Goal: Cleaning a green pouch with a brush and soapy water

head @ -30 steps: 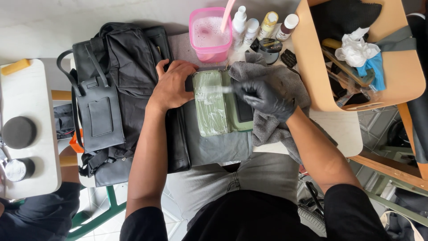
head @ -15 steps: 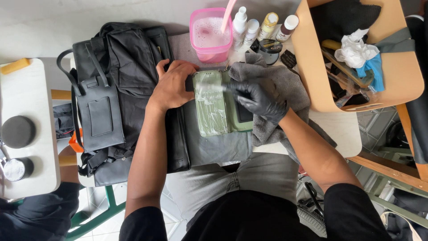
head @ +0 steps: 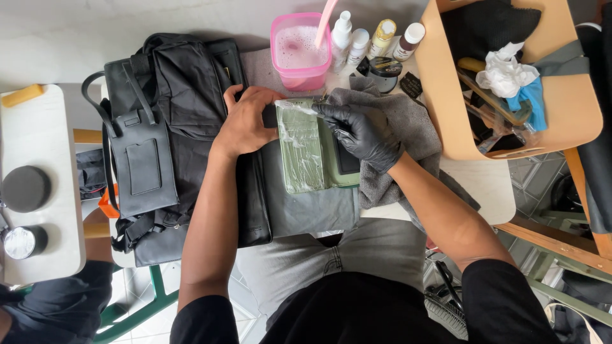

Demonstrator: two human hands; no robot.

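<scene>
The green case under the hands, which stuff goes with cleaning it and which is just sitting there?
In use: green case, bare left hand steadying it, gloved right hand working on it, grey cloth, pink tub of suds.

Lying about: black bag, small bottles, wooden tray, round tins.

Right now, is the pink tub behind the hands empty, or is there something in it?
Not empty. The pink tub stands upright without a lid and holds white foamy liquid, with a pink handle leaning out over its rim.

Four small bottles (head: 376,37), white and yellow, right of pink soapy tub (head: 299,51).
</scene>
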